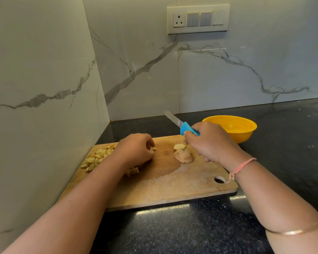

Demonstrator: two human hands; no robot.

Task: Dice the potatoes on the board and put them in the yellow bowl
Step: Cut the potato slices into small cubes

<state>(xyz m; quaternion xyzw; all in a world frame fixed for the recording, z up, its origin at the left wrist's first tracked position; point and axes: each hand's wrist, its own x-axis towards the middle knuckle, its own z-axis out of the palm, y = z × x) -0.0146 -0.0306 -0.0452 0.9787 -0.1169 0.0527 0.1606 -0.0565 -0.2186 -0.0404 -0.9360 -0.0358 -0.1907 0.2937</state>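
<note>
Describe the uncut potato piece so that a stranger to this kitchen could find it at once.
Find the wooden board on the dark counter. Near its middle, beside the right hand with the knife, lies the potato piece. It is a brown, spotted dome, unlike the pale slice behind it and the small dice at the left.

Grey-veined marble walls (44,70) at a corner; switch panel (198,18) above; speckled black countertop (173,231)

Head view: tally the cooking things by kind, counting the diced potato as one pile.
Cutting board: 1
Knife: 1
Yellow bowl: 1
Potato chunk: 1
Potato slice: 1
Diced potato pile: 1
Total: 6
</note>
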